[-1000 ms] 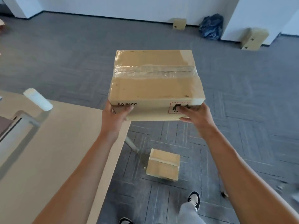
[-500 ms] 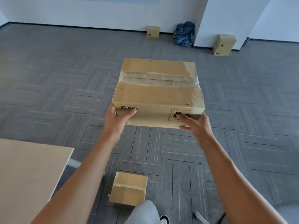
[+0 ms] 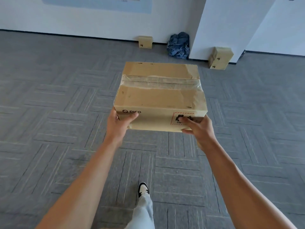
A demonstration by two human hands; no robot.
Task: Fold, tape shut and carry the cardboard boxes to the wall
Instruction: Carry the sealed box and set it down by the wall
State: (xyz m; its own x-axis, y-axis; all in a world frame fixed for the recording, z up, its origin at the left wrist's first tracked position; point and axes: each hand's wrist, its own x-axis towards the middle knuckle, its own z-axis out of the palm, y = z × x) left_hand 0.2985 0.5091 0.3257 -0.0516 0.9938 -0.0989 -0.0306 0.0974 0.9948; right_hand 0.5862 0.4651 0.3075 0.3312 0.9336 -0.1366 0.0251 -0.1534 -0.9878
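Two hands, left hand (image 3: pixel 119 123) and right hand (image 3: pixel 198 128), grip one box (image 3: pixel 160 96).

I get bright, even daylight, soft shadows only. Glare on the tape (image 3: pixel 160 80). Wide-angle bend at edges; floor (image 3: pixel 49 129) blurs twd 6 o'clock.

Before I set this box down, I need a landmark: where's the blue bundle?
Far ahead, right of centre: the blue bundle lies against the wall, between two small boxes.
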